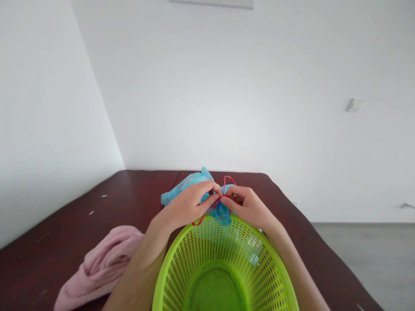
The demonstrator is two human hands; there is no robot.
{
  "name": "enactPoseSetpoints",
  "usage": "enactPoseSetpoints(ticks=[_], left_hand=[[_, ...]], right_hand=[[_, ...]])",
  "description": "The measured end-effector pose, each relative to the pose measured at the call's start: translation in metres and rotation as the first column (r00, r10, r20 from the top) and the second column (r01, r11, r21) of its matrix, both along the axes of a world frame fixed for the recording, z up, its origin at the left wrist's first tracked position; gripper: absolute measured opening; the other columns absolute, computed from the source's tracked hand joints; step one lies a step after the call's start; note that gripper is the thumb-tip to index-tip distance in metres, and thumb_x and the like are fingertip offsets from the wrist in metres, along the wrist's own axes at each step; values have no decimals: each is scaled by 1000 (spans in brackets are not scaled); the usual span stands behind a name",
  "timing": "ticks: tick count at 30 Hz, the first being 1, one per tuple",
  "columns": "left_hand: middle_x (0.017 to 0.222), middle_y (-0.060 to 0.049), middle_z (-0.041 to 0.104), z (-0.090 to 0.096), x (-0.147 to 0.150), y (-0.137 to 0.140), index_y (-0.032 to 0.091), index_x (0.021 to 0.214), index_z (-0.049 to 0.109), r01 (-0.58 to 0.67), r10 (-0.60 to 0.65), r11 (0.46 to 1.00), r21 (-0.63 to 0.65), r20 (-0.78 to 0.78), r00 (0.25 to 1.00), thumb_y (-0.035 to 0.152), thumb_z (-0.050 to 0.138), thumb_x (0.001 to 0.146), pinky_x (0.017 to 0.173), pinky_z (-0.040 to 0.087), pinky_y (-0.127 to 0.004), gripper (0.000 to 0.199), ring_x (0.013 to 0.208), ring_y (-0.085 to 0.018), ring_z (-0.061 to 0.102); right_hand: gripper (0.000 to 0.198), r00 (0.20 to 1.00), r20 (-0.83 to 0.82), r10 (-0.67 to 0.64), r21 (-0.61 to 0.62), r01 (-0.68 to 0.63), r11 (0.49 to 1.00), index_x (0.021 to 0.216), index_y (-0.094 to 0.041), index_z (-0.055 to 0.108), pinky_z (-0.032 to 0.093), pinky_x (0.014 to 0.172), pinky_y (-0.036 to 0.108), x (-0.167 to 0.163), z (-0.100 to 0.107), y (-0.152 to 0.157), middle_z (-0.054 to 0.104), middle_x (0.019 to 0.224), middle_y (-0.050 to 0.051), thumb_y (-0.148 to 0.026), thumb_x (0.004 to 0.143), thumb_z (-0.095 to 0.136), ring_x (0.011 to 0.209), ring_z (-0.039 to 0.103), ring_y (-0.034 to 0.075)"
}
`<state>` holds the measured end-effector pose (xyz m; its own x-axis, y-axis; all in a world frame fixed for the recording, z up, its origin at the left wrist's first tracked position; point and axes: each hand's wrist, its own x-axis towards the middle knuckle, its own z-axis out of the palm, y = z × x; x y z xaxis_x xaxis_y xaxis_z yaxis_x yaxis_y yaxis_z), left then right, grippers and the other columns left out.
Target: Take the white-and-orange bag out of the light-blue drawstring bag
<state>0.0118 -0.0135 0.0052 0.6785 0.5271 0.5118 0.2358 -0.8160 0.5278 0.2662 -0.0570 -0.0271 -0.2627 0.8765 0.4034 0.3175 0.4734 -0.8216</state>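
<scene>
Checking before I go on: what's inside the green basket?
The green basket shows only its bare bottom; nothing lies inside. Both forearms cover parts of its rim, and its near end is out of frame.

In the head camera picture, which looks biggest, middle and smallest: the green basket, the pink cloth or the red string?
1. Green basket, though it sits nearest the camera, which helps it look big.
2. Pink cloth.
3. Red string, a thin loop pinched by the left hand and right hand.
</scene>
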Motion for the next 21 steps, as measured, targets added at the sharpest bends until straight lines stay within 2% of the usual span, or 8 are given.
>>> enactPoseSetpoints(ticks=[4, 8, 11, 13, 15, 17, 19, 21], left_hand=[[117, -2, 85, 0, 0, 0, 30, 122, 74, -17, 21, 996, -88, 46, 999, 41, 58, 125, 100, 57, -40, 20, 109, -25, 79], [112, -4, 85, -4, -1, 9, 27, 120, 69, -101, 135, 984, -147, 245, 960, 45, 57, 125, 102, 59, -41, 22, 107, -25, 81], [110, -5, 84, -11, -3, 22, 26, 118, 65, -228, 306, 948, -223, 441, 844, 46, 62, 121, 100, 60, -40, 20, 105, -25, 81], [111, -6, 85, -14, -5, 29, 26, 114, 62, -241, 380, 918, -314, 529, 759, 46, 64, 117, 95, 61, -39, 20, 102, -24, 80], [119, -8, 86, -15, -6, 32, 26, 111, 59, -157, 373, 908, -388, 582, 723, 44, 63, 115, 91, 63, -38, 20, 104, -24, 81], [133, -10, 87, -13, -6, 29, 25, 114, 61, -67, 314, 920, -386, 624, 716, 44, 61, 116, 95, 64, -39, 19, 115, -25, 81], [149, -12, 83, -8, -6, 20, 25, 126, 67, -40, 238, 951, -306, 644, 727, 47, 61, 118, 110, 63, -43, 23, 133, -28, 78], [159, -13, 79, -4, -5, 11, 26, 137, 72, -34, 153, 978, -207, 592, 791, 51, 60, 122, 127, 56, -48, 32, 149, -30, 72]], right_hand=[[45, 994, -84, 63, -25, -65, 998, 86, -24, 73, 33, 61, 31, 4, 1, 1, 57, 76, -1, -62, 109, 81, 68, 44, 15], [47, 983, -185, -6, 10, 8, 1000, 80, -24, 65, 33, 62, 32, 5, 7, 1, 52, 74, -2, -59, 106, 83, 69, 43, 15], [46, 966, -226, -122, 51, 137, 989, 74, -25, 58, 28, 60, 31, 6, 8, 5, 49, 69, -3, -51, 101, 83, 66, 38, 14], [44, 945, -268, -186, 80, 214, 974, 71, -25, 56, 28, 60, 32, 7, 8, 8, 51, 68, -2, -46, 98, 82, 65, 37, 14], [42, 927, -311, -211, 93, 250, 964, 70, -25, 56, 29, 59, 31, 7, 8, 10, 51, 67, -2, -45, 97, 81, 64, 36, 14], [42, 925, -324, -199, 106, 245, 964, 71, -25, 58, 31, 59, 31, 7, 7, 10, 51, 67, -2, -47, 99, 81, 65, 37, 14], [43, 939, -300, -171, 126, 217, 968, 74, -25, 62, 34, 60, 32, 5, 6, 8, 55, 70, -1, -51, 101, 82, 66, 41, 15], [42, 961, -244, -127, 141, 164, 976, 78, -25, 66, 36, 61, 32, 3, 6, 3, 59, 74, 1, -53, 104, 82, 68, 46, 16]])
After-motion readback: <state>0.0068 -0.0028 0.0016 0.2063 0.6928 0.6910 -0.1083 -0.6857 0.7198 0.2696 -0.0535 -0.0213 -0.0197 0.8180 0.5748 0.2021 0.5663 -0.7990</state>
